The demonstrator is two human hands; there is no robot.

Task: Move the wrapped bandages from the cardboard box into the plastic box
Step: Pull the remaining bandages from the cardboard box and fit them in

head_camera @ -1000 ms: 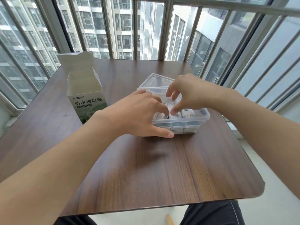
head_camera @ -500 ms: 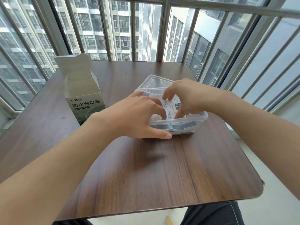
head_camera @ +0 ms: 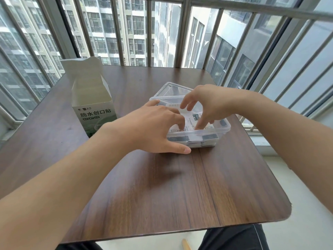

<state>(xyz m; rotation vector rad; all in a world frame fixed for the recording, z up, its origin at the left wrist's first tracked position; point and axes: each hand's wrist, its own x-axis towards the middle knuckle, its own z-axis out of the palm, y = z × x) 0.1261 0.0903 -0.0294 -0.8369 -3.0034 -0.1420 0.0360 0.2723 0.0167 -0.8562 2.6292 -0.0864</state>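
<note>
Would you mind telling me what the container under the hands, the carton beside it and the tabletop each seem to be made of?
Plastic box: clear, glossy plastic; the packets show through its wall.
Cardboard box: thin matte card, printed front, top flaps folded open.
Table: dark wood grain with a soft sheen, probably laminate or veneer; solid wood cannot be ruled out.

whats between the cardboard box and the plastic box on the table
In the head view the left hand and its wrist fill that stretch, thumb lying along the plastic box; the cardboard box stands apart on the table.
</note>
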